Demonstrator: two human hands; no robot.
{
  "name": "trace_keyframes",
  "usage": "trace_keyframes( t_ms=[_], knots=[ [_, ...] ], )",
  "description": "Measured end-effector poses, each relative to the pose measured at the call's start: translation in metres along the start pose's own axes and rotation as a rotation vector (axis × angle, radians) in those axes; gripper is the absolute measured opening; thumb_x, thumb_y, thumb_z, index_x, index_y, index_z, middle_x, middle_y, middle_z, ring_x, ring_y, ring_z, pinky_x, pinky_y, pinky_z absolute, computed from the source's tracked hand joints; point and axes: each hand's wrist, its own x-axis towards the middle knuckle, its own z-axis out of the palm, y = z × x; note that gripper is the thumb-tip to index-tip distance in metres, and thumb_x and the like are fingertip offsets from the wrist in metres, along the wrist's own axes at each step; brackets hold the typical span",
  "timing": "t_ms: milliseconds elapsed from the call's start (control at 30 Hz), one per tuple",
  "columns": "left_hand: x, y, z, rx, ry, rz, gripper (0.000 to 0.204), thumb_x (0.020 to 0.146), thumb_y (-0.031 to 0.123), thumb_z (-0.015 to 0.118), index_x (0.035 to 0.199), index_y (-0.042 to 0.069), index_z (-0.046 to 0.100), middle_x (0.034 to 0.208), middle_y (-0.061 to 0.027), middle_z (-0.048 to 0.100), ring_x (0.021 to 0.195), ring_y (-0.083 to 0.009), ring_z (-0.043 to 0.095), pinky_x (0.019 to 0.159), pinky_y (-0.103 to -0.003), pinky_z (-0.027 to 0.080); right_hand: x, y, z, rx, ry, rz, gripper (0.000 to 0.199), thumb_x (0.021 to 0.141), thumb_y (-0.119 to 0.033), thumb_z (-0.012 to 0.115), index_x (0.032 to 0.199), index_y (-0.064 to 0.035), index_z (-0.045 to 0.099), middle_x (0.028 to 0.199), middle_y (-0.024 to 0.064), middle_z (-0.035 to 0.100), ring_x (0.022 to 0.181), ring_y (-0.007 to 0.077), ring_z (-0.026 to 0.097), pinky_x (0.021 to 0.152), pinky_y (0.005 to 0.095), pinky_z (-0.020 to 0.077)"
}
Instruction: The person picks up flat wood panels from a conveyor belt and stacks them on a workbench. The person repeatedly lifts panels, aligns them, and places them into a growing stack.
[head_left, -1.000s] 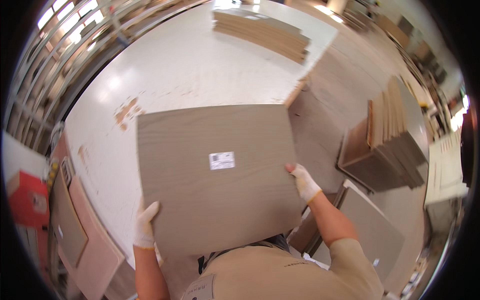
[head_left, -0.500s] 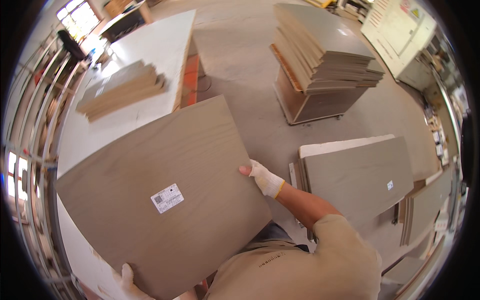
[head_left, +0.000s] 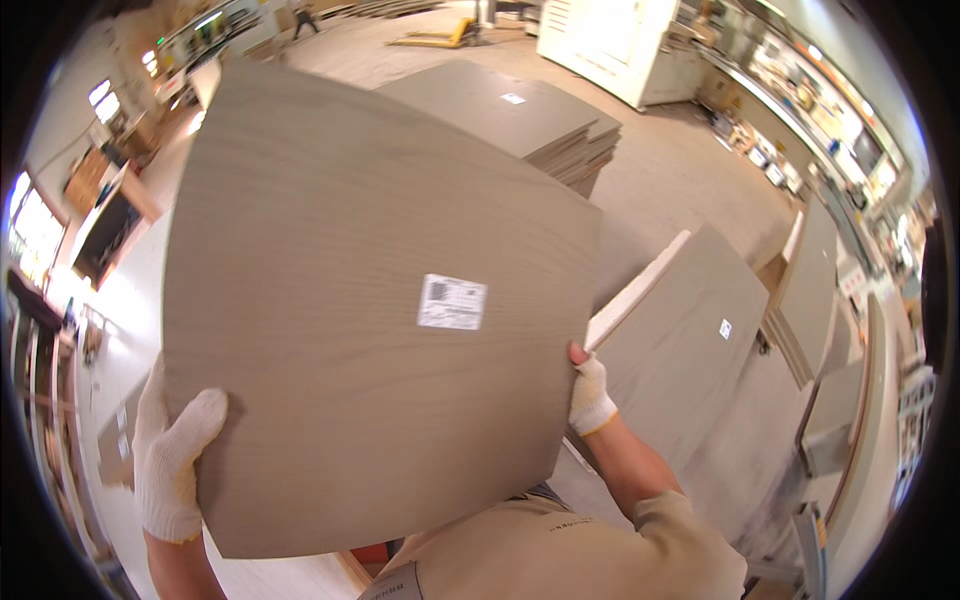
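Both hands hold up a large grey-brown wood-grain panel point(head_left: 350, 400) in front of my body, with a white label point(head_left: 453, 302) on its face. My left hand point(head_left: 172, 460), in a white knit glove, grips the panel's left edge with the thumb on the face. At the opposite edge my right hand point(head_left: 590, 392) is closed, its bare thumb tip showing past the glove; its other fingers are hidden behind the panel. Close to my right arm leans a stack of similar panels point(head_left: 690, 350) with a pale sheet behind it.
Beyond the held panel stands a tall stack of boards point(head_left: 480, 105), partly hidden. More panels point(head_left: 808, 290) lean at the right. A white cabinet point(head_left: 595, 45) and a yellow pallet truck point(head_left: 440, 36) are farther off. A white table point(head_left: 130, 345) lies at the left. A person point(head_left: 304, 18) is far away.
The panel has been raised and turned more upright, now blocking much of the far stack. My left hand has come up along its edge, and the view has swung to the right.
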Motion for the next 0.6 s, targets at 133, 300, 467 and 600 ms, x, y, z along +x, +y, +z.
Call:
trace_keyframes(
  t_ms=[133, 300, 467, 600],
  knots=[
    [0.1, 0.058, 0.063, 0.046, -0.364, 0.181, 0.08, 0.084, 0.033, 0.079, 0.153, -0.003, 0.057, 0.134, -0.0164, 0.069, 0.122, -0.0254, 0.066, 0.105, -0.034, 0.051, 0.0, -0.026, -0.013, 0.077, 0.235, -0.246, 0.065, 0.104, -0.047, 0.066, 0.149, -0.0007, 0.058, 0.145, 0.0199, 0.067, 0.129, 0.0389, 0.065, 0.11, 0.053, 0.0545],
    [0.199, 0.121, 0.174, 0.321, -0.606, 0.467, 0.077, 0.09, 0.029, 0.08, 0.154, -0.004, 0.055, 0.135, -0.0134, 0.07, 0.118, -0.0197, 0.067, 0.102, -0.033, 0.053, 0.033, -0.042, -0.042, 0.258, 0.336, -0.479, 0.066, 0.106, -0.052, 0.062, 0.151, -0.0032, 0.058, 0.148, 0.0181, 0.064, 0.134, 0.0379, 0.063, 0.113, 0.0525, 0.053],
    [0.257, 0.182, 0.271, 0.394, -0.897, 0.561, 0.069, 0.095, 0.03, 0.079, 0.15, -0.005, 0.059, 0.131, -0.0127, 0.071, 0.112, -0.0169, 0.069, 0.097, -0.031, 0.056, 0.064, -0.066, -0.056, 0.289, 0.413, -0.746, 0.065, 0.107, -0.051, 0.061, 0.151, -0.0042, 0.057, 0.148, 0.0158, 0.064, 0.134, 0.0368, 0.062, 0.114, 0.0532, 0.0514],
    [0.311, 0.215, 0.338, 0.342, -1.18, 0.594, 0.061, 0.097, 0.031, 0.078, 0.144, -0.004, 0.064, 0.12, -0.0096, 0.075, 0.102, -0.015, 0.072, 0.089, -0.03, 0.058, 0.082, -0.096, -0.053, 0.32, 0.468, -0.876, 0.066, 0.107, -0.052, 0.06, 0.154, -0.0062, 0.055, 0.151, 0.014, 0.062, 0.136, 0.0356, 0.06, 0.115, 0.0525, 0.0502]
  ],
)
